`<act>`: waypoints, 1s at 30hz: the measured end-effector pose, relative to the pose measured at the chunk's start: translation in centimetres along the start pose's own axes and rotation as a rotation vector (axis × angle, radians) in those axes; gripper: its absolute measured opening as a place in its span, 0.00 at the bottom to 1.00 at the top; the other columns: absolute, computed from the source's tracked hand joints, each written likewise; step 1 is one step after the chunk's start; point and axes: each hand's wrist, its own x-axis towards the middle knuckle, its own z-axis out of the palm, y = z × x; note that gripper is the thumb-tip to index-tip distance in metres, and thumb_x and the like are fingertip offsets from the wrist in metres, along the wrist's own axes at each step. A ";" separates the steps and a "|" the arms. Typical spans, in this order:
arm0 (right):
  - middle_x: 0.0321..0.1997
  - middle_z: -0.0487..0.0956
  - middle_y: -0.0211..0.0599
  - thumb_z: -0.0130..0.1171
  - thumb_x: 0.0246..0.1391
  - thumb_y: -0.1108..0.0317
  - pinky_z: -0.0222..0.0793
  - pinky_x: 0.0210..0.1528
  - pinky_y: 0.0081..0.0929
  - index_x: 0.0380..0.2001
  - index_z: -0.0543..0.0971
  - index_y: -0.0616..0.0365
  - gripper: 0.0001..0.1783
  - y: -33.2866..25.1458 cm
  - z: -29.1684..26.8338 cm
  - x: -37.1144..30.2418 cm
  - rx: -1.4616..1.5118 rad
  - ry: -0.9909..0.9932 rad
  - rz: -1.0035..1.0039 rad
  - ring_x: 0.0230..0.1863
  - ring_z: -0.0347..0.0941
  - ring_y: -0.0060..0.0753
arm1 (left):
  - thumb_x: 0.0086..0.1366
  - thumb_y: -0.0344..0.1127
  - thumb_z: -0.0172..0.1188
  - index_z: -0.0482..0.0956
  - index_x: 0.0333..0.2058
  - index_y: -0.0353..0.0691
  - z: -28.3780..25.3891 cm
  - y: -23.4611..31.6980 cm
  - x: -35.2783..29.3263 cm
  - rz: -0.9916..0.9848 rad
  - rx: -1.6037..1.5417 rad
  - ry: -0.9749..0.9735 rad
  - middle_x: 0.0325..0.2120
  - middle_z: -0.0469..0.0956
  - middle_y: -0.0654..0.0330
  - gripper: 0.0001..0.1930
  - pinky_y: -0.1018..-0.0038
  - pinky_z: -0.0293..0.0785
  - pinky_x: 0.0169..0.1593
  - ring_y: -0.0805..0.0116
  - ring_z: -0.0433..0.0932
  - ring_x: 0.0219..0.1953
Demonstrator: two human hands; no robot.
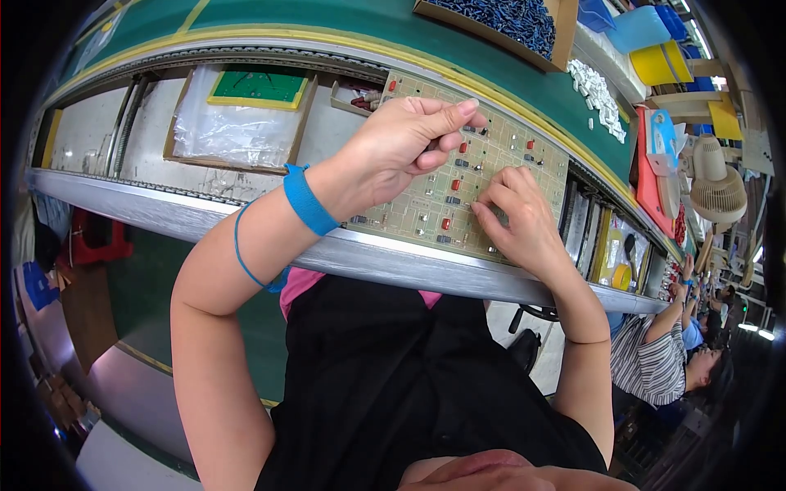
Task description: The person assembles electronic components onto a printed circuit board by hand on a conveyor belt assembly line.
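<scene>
A large tan circuit board lies across the rails in front of me, dotted with red, dark and pale parts. My left hand is raised over the board's left part, fingers curled in and thumb laid along them. Whatever it may hold is hidden inside the fist. Over the board's right part, my right hand has its fingers bent down and drawn together close to the surface. Its fingertips are partly covered, so a small part between them cannot be made out. A blue strap circles my left wrist.
A metal rail runs along the near edge. Left of the board stands a carton with plastic bags and a green board. Beyond are a box of blue components and loose white pieces. A person in stripes works at right.
</scene>
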 end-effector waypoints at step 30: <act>0.27 0.76 0.33 0.61 0.43 0.73 0.63 0.34 0.22 0.27 0.78 0.61 0.06 0.4 -1.8 2.1 0.409 0.261 0.068 0.31 0.71 0.27 | 0.62 0.25 0.49 0.63 0.49 0.31 -0.3 -0.6 0.6 0.049 -0.127 0.024 0.26 0.71 0.61 0.17 0.84 0.68 0.28 0.76 0.70 0.26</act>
